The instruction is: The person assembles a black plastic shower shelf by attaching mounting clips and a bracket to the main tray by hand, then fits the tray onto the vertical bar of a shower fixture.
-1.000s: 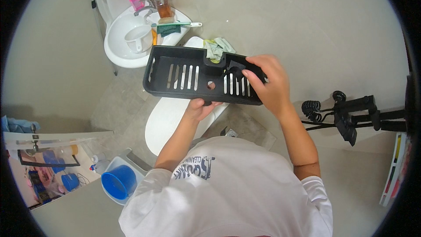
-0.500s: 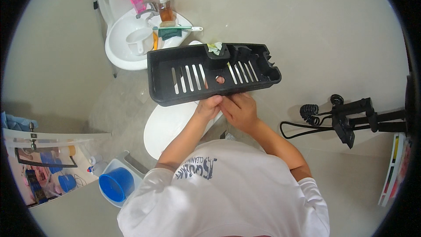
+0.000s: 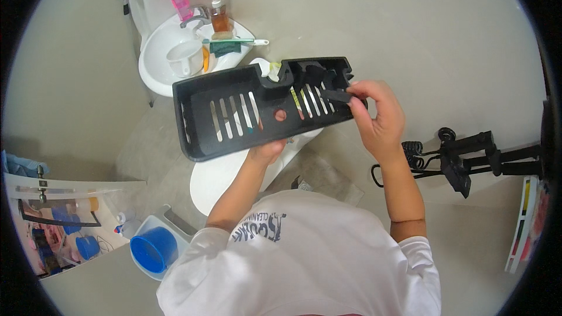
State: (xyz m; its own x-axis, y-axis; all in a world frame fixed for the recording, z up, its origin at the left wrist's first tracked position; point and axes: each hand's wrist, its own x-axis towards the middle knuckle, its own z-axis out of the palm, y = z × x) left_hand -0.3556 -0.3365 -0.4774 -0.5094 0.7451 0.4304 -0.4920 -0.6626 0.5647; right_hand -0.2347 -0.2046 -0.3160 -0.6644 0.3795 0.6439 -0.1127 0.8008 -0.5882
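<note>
A black plastic shower caddy (image 3: 196,114) with slots and a round hole is held up in front of me, tilted so its left end sits nearer. My left hand (image 3: 268,151) grips it by the near edge from below; most of its fingers are hidden underneath, and skin shows through the hole. Between the thumb and forefinger of my right hand (image 3: 379,118) is a small flat black piece (image 3: 338,96), over the caddy's right end. Whether that piece touches the caddy I cannot tell. Something pale and yellow-green (image 3: 273,71) shows in the notch at the caddy's far side.
Far left, a white sink (image 3: 153,64) holds a white dipper (image 3: 185,57); soap bottles and a green-handled brush lie on its rim. The toilet lid (image 3: 218,178) is below the caddy. Blue bucket (image 3: 153,250) at lower left; black wall-mounted fixture (image 3: 459,161) with coiled hose at right.
My right hand has left the caddy's near edge, moved right and up, and now pinches the small black piece. The caddy has shifted left and tilted, with my left hand still on it.
</note>
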